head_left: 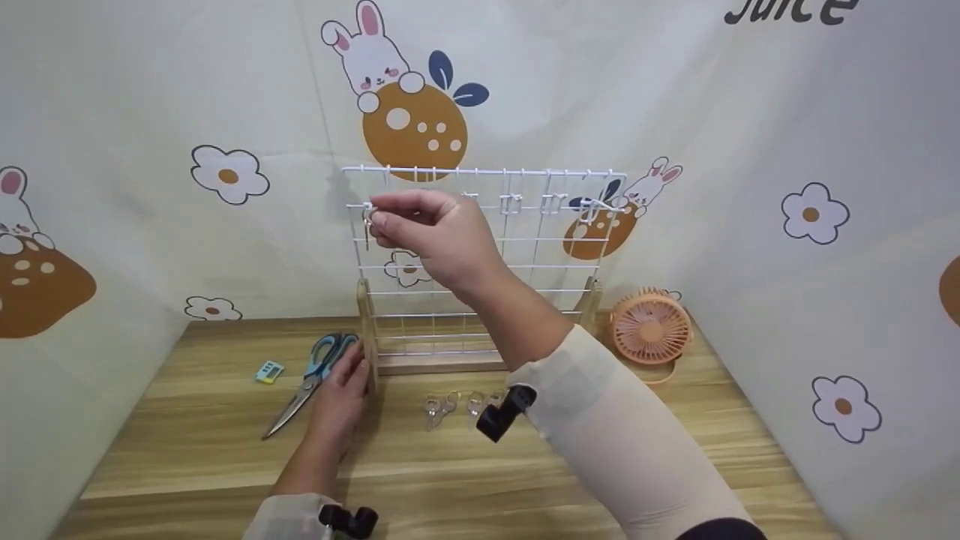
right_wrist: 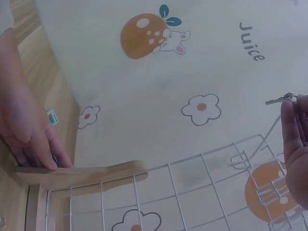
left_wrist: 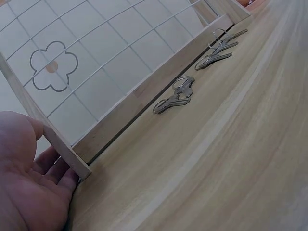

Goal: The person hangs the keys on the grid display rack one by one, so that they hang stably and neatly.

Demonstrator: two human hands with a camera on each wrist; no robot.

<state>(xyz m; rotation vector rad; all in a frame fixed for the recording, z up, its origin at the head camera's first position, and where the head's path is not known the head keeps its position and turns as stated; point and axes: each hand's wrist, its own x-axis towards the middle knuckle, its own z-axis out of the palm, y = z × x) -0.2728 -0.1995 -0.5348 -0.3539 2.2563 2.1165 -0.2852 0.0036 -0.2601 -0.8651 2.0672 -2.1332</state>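
A white wire grid rack (head_left: 480, 291) stands upright in a wooden base. My right hand (head_left: 442, 232) pinches a key (right_wrist: 278, 100) by its ring end, right at the tip of a hook near the grid's upper left corner; the key hangs down beside my fingertips. Low at the rack's left side, my left hand (head_left: 341, 397) grips the wooden upright (left_wrist: 65, 149), thumb on one face and fingers behind it. More hooks (head_left: 553, 202) sit along the upper right of the grid. Several keys with rings (left_wrist: 173, 100) lie on the table before the base.
Scissors (head_left: 304, 394) with blue and black handles lie left of my left hand, with a small blue timer-like device (head_left: 268, 372) farther left. An orange fan (head_left: 650, 330) stands right of the rack. A printed curtain (head_left: 225, 90) surrounds the wooden table (head_left: 187, 435).
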